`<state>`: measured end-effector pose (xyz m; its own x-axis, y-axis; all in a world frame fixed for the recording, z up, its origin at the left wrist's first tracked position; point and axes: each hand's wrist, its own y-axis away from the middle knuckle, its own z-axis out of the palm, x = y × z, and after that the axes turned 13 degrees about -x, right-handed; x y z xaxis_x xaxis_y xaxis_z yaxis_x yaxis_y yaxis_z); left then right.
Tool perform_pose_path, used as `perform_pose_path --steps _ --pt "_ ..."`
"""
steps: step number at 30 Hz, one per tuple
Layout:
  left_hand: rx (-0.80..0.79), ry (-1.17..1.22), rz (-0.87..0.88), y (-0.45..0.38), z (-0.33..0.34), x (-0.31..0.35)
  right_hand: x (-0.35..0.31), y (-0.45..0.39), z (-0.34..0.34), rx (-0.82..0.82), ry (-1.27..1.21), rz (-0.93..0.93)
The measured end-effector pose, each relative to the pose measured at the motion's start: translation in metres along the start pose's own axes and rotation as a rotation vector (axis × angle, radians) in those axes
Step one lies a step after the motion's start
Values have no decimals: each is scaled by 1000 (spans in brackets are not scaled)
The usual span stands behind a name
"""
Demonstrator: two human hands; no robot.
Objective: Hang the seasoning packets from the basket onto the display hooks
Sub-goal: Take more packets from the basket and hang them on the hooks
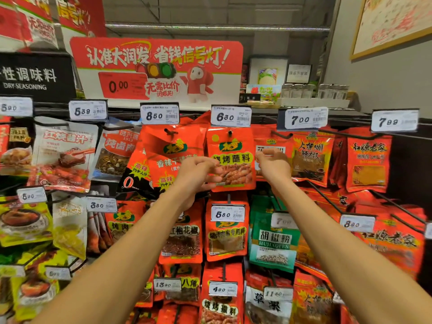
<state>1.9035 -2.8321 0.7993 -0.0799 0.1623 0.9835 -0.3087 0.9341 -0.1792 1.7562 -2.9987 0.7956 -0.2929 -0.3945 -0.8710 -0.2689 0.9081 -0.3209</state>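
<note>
Your two bare forearms rise from the bottom corners and meet at the top row of the rack. Your left hand (198, 174) has its fingers curled onto the left edge of a red barbecue seasoning packet (231, 160), the thumb below and the fingertips lying over the packet's printed front. Your right hand (272, 168) is at that packet's right edge with its fingers bent toward it; it appears to pinch the edge, though the fingertips blur against the packet behind. The packet hangs upright on a display hook (230, 132) whose dark tip shows through the hole at its top, directly under the price tag reading 6.30 (231, 116). Just to its left, a wider red packet (170, 155) hangs tilted on the neighbouring hook below the 8.50 tag (160, 114). To the right, red chilli packets (308, 157) hang beneath the 7.00 tag (304, 119). Lower rows hold more red packets and a green pepper-powder packet (273, 242). A red promotional sign (156, 66) stands above the rack, with glass jars (313, 91) on the shelf to its right.
</note>
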Motion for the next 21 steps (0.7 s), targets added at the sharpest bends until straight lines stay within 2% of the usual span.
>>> perform_pose_path --steps 2,5,10,16,21 --pt "-4 12 -3 6 5 -1 6 24 -16 -3 -93 -56" --pt "-17 27 8 21 17 -6 18 63 -43 -126 -337 -38" --pt "-24 51 -37 58 43 -38 56 127 -89 -216 -539 14" --pt "34 100 -247 110 80 -119 150 195 -119 -267 -605 216" --pt "83 165 -541 166 115 -212 257 258 -111 -319 -577 538"
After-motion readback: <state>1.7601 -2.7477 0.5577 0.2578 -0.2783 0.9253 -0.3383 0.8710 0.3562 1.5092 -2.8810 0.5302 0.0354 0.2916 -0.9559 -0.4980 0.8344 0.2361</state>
